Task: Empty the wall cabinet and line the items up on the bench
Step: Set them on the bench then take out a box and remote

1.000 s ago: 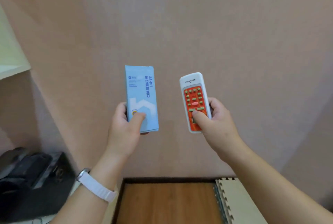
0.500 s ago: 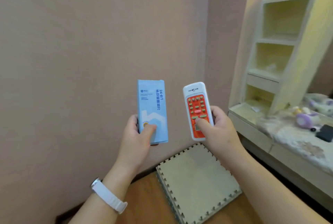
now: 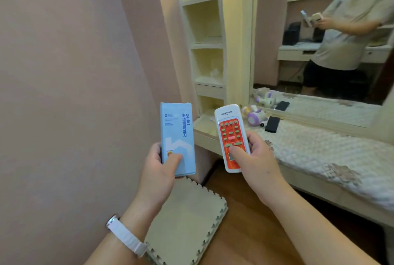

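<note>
Left hand (image 3: 158, 166) grips a flat, pale-blue cardboard box (image 3: 177, 139), upright. Right hand (image 3: 257, 158) grips a slim white plastic remote (image 3: 232, 136) with orange keypad. Tabletop (image 3: 319, 149): quilted cloth cover.

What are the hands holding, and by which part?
The left hand grips the blue box by its bottom end; the right hand grips the remote by its lower half.

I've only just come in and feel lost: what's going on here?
A person holds two things, neither set down yet. The left hand grips a pale blue cardboard box; the right hand grips a white remote control with an orange-red keypad. To the right runs the cream bench with a quilted cover, where a purple toy and a flat black object lie.
</note>
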`<state>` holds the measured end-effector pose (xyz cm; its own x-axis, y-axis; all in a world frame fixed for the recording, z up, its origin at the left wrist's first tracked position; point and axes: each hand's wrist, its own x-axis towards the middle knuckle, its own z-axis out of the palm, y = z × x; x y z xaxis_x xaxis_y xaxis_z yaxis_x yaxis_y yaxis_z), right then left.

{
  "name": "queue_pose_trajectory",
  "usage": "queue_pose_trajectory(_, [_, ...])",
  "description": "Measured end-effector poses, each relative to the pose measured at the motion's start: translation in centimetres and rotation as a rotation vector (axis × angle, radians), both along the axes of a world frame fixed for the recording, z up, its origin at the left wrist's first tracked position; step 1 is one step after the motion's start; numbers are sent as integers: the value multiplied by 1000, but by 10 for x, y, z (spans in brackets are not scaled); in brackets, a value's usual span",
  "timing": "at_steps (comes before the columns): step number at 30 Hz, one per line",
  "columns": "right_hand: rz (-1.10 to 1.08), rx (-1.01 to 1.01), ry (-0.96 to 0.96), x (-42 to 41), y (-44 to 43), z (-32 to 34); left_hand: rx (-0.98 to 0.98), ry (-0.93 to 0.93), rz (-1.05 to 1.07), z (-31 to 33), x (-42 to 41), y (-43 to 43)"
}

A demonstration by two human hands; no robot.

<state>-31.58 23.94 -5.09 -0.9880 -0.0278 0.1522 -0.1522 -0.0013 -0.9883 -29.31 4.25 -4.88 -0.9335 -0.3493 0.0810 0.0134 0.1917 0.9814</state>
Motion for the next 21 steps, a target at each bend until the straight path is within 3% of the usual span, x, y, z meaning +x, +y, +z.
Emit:
queue_pose_trajectory(7, [-218,108,-82,-55,41,-26,88,-1,-201,-35,-99,41])
queue_pose_trajectory(21, [-536,285,-299,-169,64,-63,157,-190,-475,-94,-277,68])
